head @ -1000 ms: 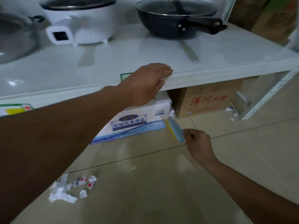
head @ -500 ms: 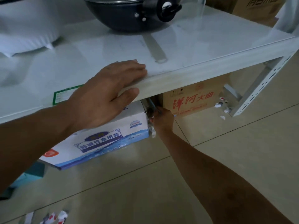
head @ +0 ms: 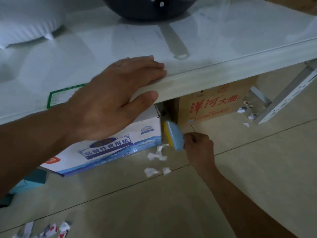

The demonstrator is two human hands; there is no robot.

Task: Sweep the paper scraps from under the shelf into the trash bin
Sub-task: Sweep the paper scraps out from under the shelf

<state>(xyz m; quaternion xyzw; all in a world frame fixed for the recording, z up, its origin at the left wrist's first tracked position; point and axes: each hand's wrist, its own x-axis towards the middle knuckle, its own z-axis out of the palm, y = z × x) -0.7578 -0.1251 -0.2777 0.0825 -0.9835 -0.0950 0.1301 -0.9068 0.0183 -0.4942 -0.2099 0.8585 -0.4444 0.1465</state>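
Note:
My left hand (head: 113, 98) lies flat on the front edge of the white shelf (head: 223, 66), thumb under the lip, holding nothing else. My right hand (head: 199, 145) is closed on a small blue and yellow brush (head: 175, 134) at the gap between two boxes below the shelf. Several white paper scraps (head: 157, 156) lie on the tiled floor just in front of the brush. More scraps (head: 245, 111) sit under the shelf by the metal leg at the right. Another pile of scraps (head: 51, 231) lies at the bottom left. No trash bin is in view.
A white and blue carton (head: 106, 152) and a brown carton with red lettering (head: 214, 105) stand under the shelf. A dark pan (head: 145, 11) and a white appliance (head: 25, 23) sit on the shelf. A perforated metal leg (head: 288, 98) slants at the right.
My right hand has come back out of the gap between the boxes with the brush, and paper scraps have appeared on the floor in front of it. The left hand stays on the shelf edge.

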